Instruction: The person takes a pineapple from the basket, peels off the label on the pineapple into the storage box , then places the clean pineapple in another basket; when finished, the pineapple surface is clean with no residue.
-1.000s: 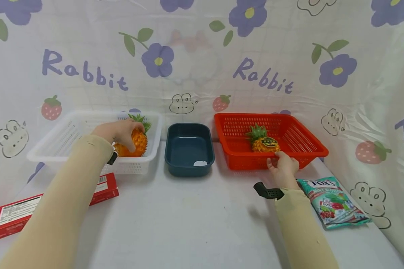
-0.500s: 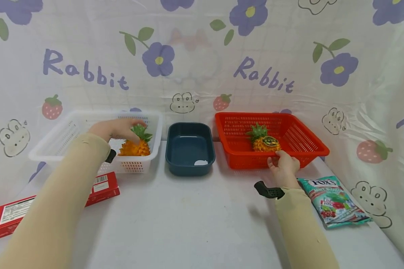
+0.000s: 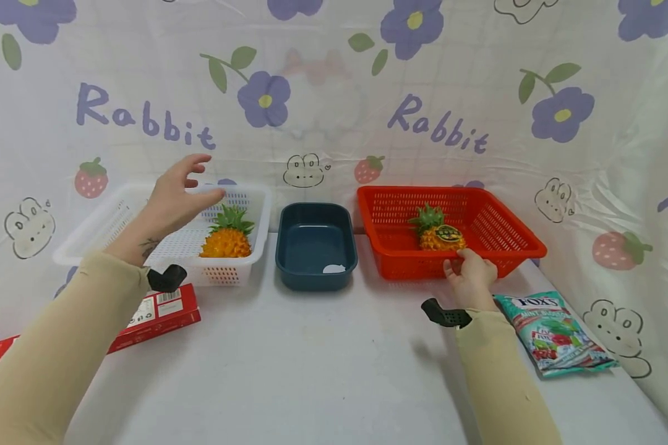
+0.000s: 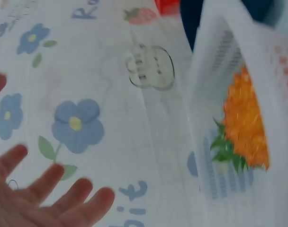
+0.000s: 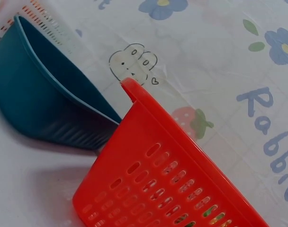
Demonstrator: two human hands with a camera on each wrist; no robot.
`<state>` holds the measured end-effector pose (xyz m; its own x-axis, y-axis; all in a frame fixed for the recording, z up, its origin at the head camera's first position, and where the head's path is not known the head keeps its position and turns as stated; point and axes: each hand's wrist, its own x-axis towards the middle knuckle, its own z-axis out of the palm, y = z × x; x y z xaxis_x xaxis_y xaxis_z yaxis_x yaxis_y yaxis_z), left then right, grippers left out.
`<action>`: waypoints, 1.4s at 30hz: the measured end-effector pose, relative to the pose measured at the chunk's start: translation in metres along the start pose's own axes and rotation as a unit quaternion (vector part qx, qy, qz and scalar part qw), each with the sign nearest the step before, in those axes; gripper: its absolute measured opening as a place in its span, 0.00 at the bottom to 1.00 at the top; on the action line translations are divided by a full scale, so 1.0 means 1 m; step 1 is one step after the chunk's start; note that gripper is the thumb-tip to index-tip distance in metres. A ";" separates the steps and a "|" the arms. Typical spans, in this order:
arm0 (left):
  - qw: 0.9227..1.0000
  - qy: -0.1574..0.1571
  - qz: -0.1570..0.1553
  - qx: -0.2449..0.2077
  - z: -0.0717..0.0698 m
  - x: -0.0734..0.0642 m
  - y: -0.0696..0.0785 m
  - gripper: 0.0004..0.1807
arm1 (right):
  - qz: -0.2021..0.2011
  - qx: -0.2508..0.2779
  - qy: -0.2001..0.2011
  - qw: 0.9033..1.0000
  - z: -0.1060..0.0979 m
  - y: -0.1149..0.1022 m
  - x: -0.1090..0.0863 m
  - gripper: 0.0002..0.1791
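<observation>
My left hand [image 3: 172, 201] is raised above the white basket [image 3: 225, 272], thumb and fingers spread with nothing between them. In the left wrist view the fingers [image 4: 77, 196] are apart, away from the basket. Inside the white basket, at its right end, sits an orange pineapple [image 3: 226, 242] with green leaves. My right hand [image 3: 472, 277] grips the front rim of the red basket [image 3: 406, 266], thumb outside and fingers over the edge. Just behind those fingers lies a second pineapple [image 3: 441, 237] with a black label. The right wrist view shows the red basket [image 5: 148, 156] but not the hand.
Between the baskets stands a dark blue tub [image 3: 314, 281] with a white patch inside. A red box [image 3: 158, 318] lies partly under the left forearm. At the right is a green FOX'S candy bag [image 3: 551, 337]. A patterned cloth [image 3: 334, 80] hangs behind.
My left hand has let go of the pineapple in the white basket and lifted up and left, its fingers spreading. The right hand has stayed at the red basket's rim.
</observation>
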<state>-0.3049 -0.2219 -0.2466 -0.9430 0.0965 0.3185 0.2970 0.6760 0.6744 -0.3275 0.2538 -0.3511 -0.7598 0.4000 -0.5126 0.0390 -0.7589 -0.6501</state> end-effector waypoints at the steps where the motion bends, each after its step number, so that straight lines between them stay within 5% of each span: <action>1: 0.999 0.027 -0.002 -0.016 0.000 -0.006 0.001 0.36 | 0.000 0.000 0.001 1.000 0.000 0.000 0.000 0.34; 6: 0.984 0.152 -0.016 -0.093 0.001 -0.034 0.001 0.33 | 0.000 0.001 0.007 1.000 0.001 0.001 0.000 0.33; 8: 0.971 0.194 -0.029 -0.138 0.001 -0.044 -0.001 0.32 | 0.000 0.001 0.008 1.000 0.001 0.001 0.000 0.33; 10: 0.950 0.230 -0.046 -0.206 0.002 -0.053 -0.003 0.31 | 0.000 0.001 0.008 1.000 0.001 0.001 0.000 0.35; 12: 0.921 0.257 -0.070 -0.285 0.002 -0.060 -0.007 0.31 | 0.001 0.001 0.007 1.000 0.002 0.001 -0.001 0.35; 15: 0.866 0.294 -0.119 -0.387 0.002 -0.071 -0.015 0.31 | 0.003 0.001 0.005 1.000 0.002 0.001 -0.001 0.37; 23: 0.715 0.345 -0.281 -0.539 0.005 -0.089 -0.052 0.43 | 0.003 0.002 0.004 1.000 0.002 0.002 -0.002 0.37; 26: 0.671 0.335 -0.319 -0.579 0.011 -0.093 -0.064 0.48 | 0.004 0.005 0.007 1.000 0.002 0.002 0.000 0.36; 29: 0.636 0.320 -0.345 -0.611 0.017 -0.093 -0.071 0.51 | 0.005 0.009 0.010 1.000 0.002 0.001 0.001 0.36; 38: 0.589 0.293 -0.309 -0.687 0.033 -0.084 -0.088 0.51 | 0.006 0.017 0.008 1.000 0.001 0.000 0.001 0.33; 42: 0.576 0.300 -0.277 -0.708 0.034 -0.083 -0.091 0.48 | 0.011 0.012 0.008 1.000 0.000 0.001 -0.001 0.31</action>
<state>-0.2588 -0.2665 -0.3573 -0.8568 -0.4034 -0.3212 0.1996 -0.8338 0.5148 -0.3267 0.2526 -0.3507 -0.7490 0.3906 -0.5353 0.0405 -0.7793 -0.6254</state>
